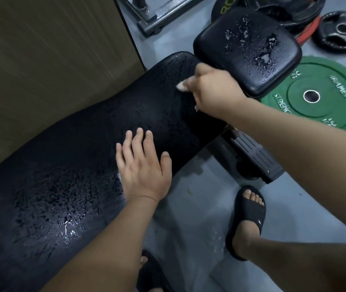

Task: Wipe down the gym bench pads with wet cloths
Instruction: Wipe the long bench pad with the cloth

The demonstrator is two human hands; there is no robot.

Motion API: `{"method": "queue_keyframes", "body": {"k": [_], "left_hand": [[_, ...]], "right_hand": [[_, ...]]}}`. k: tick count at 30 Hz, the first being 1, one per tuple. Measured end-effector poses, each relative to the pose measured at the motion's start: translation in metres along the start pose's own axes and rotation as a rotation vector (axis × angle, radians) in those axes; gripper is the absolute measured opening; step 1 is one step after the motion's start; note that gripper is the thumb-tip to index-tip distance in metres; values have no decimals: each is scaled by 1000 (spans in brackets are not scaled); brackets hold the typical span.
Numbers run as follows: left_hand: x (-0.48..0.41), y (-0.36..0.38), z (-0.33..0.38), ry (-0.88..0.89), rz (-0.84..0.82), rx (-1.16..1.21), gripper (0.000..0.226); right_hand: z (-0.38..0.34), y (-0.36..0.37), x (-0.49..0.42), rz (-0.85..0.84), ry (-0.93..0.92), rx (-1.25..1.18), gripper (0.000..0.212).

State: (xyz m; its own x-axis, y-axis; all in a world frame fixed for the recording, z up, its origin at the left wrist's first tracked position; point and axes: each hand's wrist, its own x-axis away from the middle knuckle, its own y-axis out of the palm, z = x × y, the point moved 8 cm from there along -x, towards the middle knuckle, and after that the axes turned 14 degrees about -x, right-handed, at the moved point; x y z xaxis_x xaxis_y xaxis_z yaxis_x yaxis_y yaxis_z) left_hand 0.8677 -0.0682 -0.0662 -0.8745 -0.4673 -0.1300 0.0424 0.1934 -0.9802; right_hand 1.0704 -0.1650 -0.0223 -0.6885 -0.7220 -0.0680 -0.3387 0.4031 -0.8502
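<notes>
Left hand [144, 167] rests flat on bench pad [73, 154].

The back pad [83, 165] is black, mottled with glossy wet patches; the seat pad [247, 53] is black too — speckled with pale droplets. The cloth [181, 85] shows whitish. A green plate [323, 114] bears white lettering; a black plate [341, 31] and a red plate [310, 28] show too. The floor [199, 186] is grey, the slide [250, 216] black, the wall [52, 49] tan-brown — finely streaked.
</notes>
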Motion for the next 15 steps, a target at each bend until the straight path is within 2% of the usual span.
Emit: {"method": "queue_keyframes", "body": {"k": [1, 3, 7, 8, 9, 13, 15], "left_hand": [[0, 0, 0, -2, 0, -1, 63], [0, 1, 0, -4, 1, 0, 63], [-1, 0, 0, -6, 4, 2, 64], [-1, 0, 0, -6, 4, 1, 64], [-1, 0, 0, -6, 4, 0, 64], [-1, 2, 0, -4, -6, -10, 64], [-1, 2, -1, -5, 1, -6, 64]], "right_hand": [[4, -2, -8, 54, 81, -12, 33], [-14, 12, -11, 87, 88, -13, 33], [-71, 53, 15, -129, -222, -31, 33], [-70, 48, 11, -139, -237, -46, 32], [-60, 40, -1, -111, -198, -62, 31], [-15, 17, -44, 113, 155, -45, 32], [-35, 30, -45, 92, 126, -35, 30]]}}
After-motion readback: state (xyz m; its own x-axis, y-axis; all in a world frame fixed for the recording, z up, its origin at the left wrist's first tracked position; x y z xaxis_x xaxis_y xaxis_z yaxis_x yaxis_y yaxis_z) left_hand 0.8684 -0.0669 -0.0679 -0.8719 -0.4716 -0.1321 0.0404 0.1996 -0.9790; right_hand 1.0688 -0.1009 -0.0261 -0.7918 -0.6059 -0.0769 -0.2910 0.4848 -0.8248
